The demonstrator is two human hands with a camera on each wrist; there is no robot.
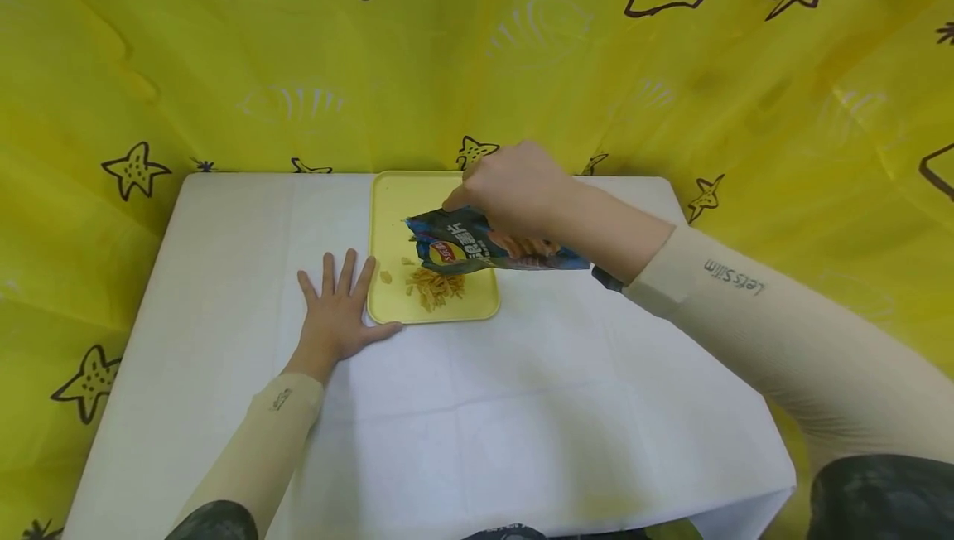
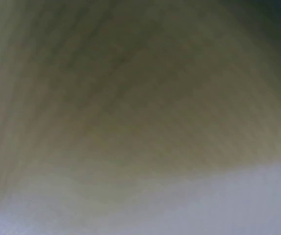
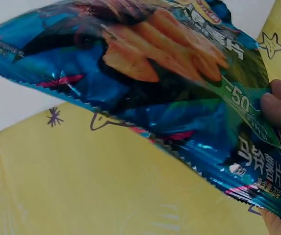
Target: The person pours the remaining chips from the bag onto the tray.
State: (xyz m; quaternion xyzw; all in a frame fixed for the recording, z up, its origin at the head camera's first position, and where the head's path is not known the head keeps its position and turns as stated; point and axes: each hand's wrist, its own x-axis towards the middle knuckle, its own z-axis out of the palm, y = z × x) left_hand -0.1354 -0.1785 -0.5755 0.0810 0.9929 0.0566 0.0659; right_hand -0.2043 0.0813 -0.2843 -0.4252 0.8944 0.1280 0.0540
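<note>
My right hand grips a dark blue bag of potato chips, tilted with its mouth down to the left over a yellow tray. In the right wrist view the thumb presses on the shiny chip bag near its sealed edge. Below the bag's mouth, a small heap of chips lies on the tray, with a few pieces to its left. My left hand rests at the tray's lower left corner, fingers spread straight, thumb along the near rim. The left wrist view shows mostly a blurred sleeve.
A white cloth covers the table. Yellow curtains with starfish and shell drawings hang behind it and at both sides. Something dark shows at the table's near edge.
</note>
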